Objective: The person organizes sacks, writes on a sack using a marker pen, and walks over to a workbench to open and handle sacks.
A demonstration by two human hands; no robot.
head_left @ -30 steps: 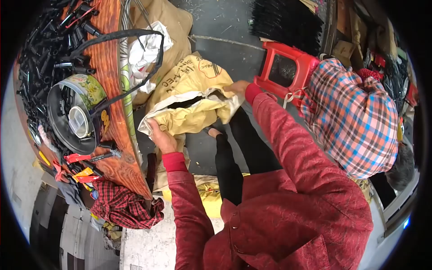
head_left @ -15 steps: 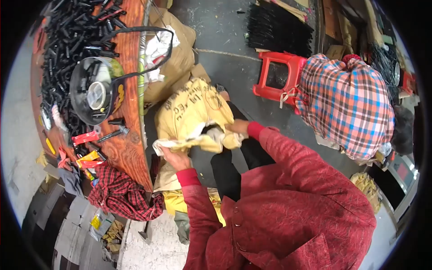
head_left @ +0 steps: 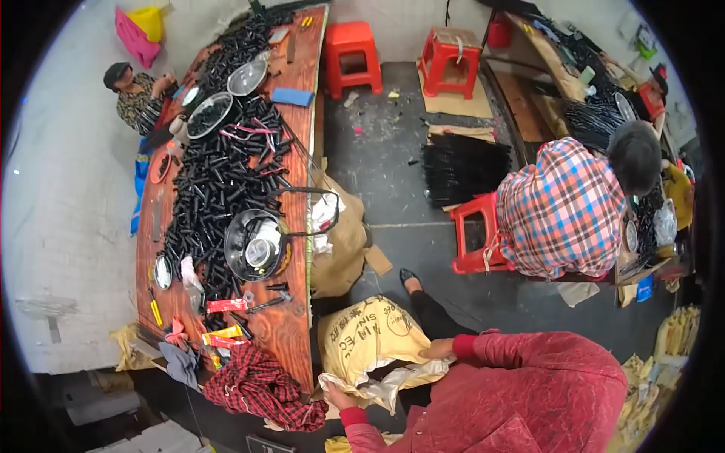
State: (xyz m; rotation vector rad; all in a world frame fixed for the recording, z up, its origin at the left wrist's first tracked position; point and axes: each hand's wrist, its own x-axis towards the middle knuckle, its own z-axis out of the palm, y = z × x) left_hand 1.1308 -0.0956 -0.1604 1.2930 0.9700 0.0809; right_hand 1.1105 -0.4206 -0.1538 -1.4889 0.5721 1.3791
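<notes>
A yellow woven sack point(head_left: 362, 332) with dark printed lettering stands on the floor beside the table, low in the view. Its pale mouth is spread toward my body, and the inside looks dark; what it contains I cannot make out. My left hand point(head_left: 340, 395) is closed on the sack's rim at the left, close to the table corner. On the opposite side of the mouth, my right hand point(head_left: 438, 349) grips the rim, its fingers partly hidden by the cloth.
Many black tubular parts point(head_left: 204, 204) cover the wooden table point(head_left: 294, 332), with a pan point(head_left: 236, 260) and a checked cloth point(head_left: 249, 385) among them. A brown sack point(head_left: 336, 264) leans alongside. A person in a plaid shirt point(head_left: 563, 208) sits on a red stool point(head_left: 472, 241); another person point(head_left: 140, 98) is beyond the table.
The view has tilted up, showing more of the room, so the sack and my hands appear lower. Both hands keep hold of the sack's rim. The plaid-shirted person's head now shows.
</notes>
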